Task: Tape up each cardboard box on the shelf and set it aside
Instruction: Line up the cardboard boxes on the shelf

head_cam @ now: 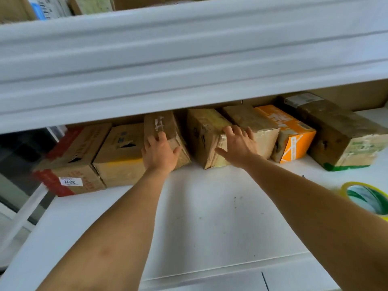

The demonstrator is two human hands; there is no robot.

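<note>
Both grips lay flat-fingered: left hand on one box, right hand on another; seven boxes lined the shelf, one tape roll.

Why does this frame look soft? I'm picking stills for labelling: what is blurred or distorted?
Head view: the upper shelf edge is smeared into streaks, and the box with the red tape at far left is motion-blurred; both hands, left hand and right hand, stay fairly sharp; wide-angle bending tilts the boxes outward; soft arm shadows, no glare.
</note>
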